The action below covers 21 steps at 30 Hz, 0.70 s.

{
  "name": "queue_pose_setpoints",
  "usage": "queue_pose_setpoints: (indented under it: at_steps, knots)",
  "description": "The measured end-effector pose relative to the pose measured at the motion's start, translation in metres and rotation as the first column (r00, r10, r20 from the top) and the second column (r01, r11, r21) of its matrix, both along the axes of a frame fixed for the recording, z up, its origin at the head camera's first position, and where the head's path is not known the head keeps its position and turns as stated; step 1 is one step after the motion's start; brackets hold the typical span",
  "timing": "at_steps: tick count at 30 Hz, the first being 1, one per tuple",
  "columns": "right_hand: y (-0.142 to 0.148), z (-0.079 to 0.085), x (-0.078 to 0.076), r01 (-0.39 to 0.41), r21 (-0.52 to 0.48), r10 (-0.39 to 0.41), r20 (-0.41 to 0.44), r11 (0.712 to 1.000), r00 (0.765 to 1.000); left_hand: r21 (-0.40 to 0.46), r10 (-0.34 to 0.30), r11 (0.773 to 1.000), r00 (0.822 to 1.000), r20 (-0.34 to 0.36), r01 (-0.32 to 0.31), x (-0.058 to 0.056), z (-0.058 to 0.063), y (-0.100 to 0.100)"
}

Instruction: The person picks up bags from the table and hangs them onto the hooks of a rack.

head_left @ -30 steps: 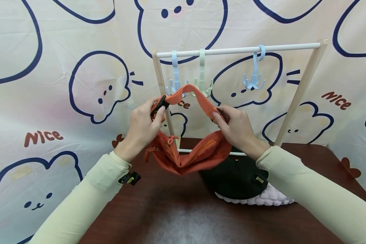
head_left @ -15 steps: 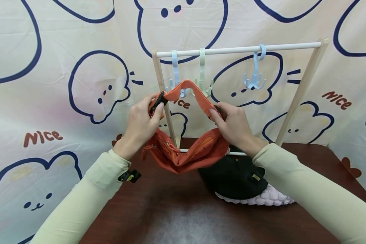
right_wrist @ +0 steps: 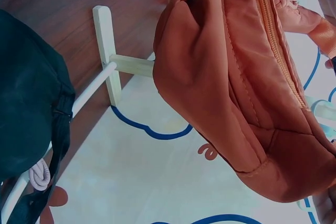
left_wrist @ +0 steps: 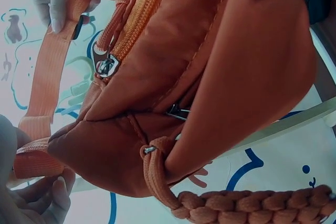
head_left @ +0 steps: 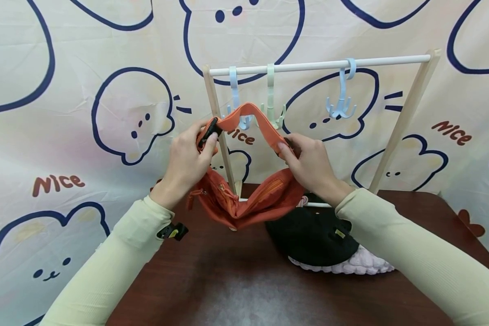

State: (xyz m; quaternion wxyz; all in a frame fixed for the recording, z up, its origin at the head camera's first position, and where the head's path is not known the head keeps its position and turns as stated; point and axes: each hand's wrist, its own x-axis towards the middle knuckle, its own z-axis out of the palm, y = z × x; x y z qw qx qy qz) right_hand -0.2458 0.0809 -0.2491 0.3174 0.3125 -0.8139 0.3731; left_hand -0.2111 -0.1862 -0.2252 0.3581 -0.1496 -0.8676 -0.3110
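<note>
An orange waist bag (head_left: 265, 203) hangs in mid-air between both hands, its zipped body sagging below and its strap (head_left: 248, 107) arching above. My left hand (head_left: 185, 158) grips the strap's left side beside a black buckle (head_left: 209, 132). On the other side, my right hand (head_left: 309, 163) pinches the strap between thumb and fingers. The arch overlaps the left blue hook (head_left: 234, 86) and comes near the green hook (head_left: 270, 90) in the head view. A braided zipper cord (left_wrist: 252, 206) dangles from the bag in the left wrist view.
Behind the bag stands a wooden-sided rack with a white top rail (head_left: 309, 66). Another blue hook (head_left: 341, 95) hangs farther right. A black bag (head_left: 309, 242) lies over a pale, puffy item (head_left: 366, 263) on the dark brown table (head_left: 228, 280). A patterned cloth (head_left: 126, 40) covers the wall.
Both hands have lifted the orange waist bag slightly and shifted it a little left. The strap's arch stands higher against the hooks. The grip on the strap looks the same.
</note>
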Motion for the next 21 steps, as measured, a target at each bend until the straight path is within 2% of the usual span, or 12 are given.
queue_pose_setpoints:
  at_steps: [10,21]
  knots:
    - [-0.0037,0.0050,0.0005,0.012,0.012,-0.012,0.026,1.000,1.000,-0.004,0.023,1.000,0.999,0.039,-0.022,-0.0048,0.0032,-0.0001]
    - [-0.0101,0.0100,0.0007,0.002,0.029,-0.004,0.048,1.000,0.999,-0.001,0.025,1.000,0.999,0.034,-0.025,-0.0078,0.0051,0.0006]
